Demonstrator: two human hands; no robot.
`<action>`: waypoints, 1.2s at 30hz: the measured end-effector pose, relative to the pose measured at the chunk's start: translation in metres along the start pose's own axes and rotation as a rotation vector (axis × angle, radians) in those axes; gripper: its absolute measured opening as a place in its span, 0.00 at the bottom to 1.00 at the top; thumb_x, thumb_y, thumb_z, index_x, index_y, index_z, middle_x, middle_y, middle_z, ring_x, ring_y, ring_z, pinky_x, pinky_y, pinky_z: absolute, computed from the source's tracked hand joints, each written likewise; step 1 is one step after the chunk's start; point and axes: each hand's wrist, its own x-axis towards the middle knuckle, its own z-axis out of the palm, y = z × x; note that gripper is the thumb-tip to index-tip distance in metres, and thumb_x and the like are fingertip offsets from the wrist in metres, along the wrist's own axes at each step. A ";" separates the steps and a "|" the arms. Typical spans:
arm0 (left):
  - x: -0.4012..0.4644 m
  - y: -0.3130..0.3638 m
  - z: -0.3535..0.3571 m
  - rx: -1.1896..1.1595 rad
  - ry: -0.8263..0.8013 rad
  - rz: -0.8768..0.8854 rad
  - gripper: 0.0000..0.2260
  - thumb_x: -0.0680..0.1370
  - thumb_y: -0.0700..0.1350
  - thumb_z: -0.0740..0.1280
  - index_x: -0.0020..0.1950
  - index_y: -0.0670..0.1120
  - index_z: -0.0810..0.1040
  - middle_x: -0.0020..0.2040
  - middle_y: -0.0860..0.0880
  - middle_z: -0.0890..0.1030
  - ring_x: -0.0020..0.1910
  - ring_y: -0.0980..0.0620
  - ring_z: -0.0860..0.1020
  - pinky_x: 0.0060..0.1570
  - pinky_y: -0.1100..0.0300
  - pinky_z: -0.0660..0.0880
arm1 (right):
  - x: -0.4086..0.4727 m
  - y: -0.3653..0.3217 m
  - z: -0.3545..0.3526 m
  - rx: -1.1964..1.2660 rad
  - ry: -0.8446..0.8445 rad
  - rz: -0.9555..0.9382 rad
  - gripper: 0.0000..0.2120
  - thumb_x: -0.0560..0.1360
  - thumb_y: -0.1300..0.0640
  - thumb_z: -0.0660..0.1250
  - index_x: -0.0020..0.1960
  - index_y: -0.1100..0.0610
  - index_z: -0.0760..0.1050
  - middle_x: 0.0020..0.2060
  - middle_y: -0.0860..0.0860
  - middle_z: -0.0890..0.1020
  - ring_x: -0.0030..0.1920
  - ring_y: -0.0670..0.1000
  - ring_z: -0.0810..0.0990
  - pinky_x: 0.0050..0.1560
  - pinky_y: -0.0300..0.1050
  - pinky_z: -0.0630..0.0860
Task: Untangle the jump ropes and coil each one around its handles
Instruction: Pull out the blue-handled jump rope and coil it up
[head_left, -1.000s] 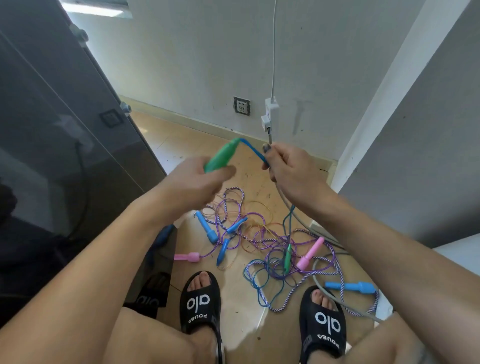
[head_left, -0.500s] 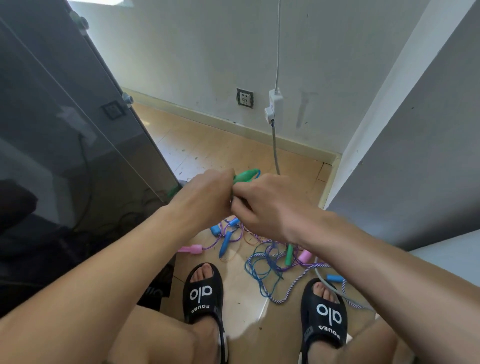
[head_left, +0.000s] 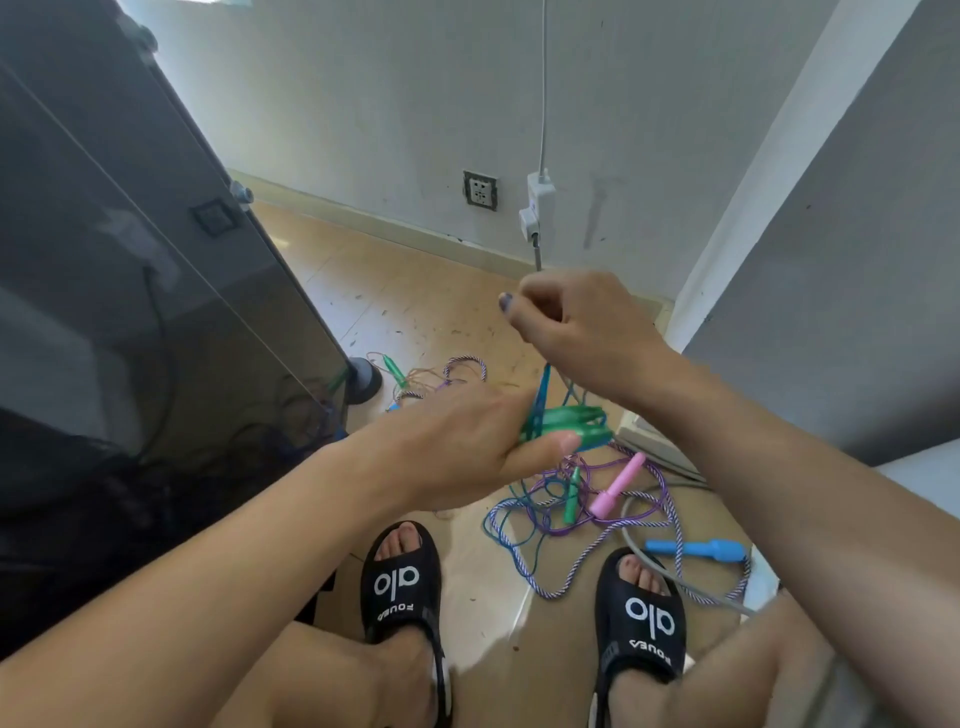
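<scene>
Left hand (head_left: 467, 447): grips the green handles (head_left: 569, 421), thumb pressed beneath them.
Right hand (head_left: 576, 327): above the left, fingers curled, pinching the blue rope (head_left: 543, 387) that runs down to the handles.
Tangled ropes (head_left: 587, 514): on the floor below both hands.

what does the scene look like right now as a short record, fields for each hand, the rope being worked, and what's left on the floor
left hand: left hand grips the green handles, held together
right hand: right hand is raised, pinching the blue rope pulled up from the handles
rope in work: blue rope, taut between the two hands; how many turns are on the handles cannot be told
left on floor: tangled ropes with a pink handle, a blue handle and a small green handle
feet: black slides near the tangle
</scene>
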 end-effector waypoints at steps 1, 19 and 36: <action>-0.001 0.003 -0.005 -0.064 0.054 0.018 0.22 0.81 0.64 0.54 0.47 0.45 0.71 0.35 0.51 0.73 0.34 0.55 0.75 0.37 0.57 0.70 | 0.004 0.008 0.003 0.073 -0.053 0.055 0.22 0.79 0.45 0.62 0.30 0.56 0.71 0.23 0.49 0.71 0.28 0.48 0.68 0.34 0.48 0.65; 0.002 -0.069 -0.020 -0.308 0.437 -0.399 0.21 0.84 0.62 0.53 0.47 0.48 0.75 0.38 0.43 0.78 0.38 0.45 0.76 0.40 0.47 0.72 | -0.028 -0.029 0.032 0.107 -0.145 0.177 0.22 0.82 0.47 0.55 0.38 0.60 0.73 0.27 0.52 0.72 0.29 0.49 0.67 0.31 0.45 0.62; -0.013 -0.029 -0.018 0.048 0.226 -0.011 0.19 0.80 0.64 0.45 0.46 0.52 0.66 0.28 0.53 0.68 0.27 0.55 0.67 0.30 0.53 0.61 | 0.005 -0.016 -0.005 0.394 -0.284 0.113 0.26 0.80 0.40 0.62 0.33 0.57 0.62 0.31 0.54 0.58 0.32 0.54 0.57 0.34 0.52 0.55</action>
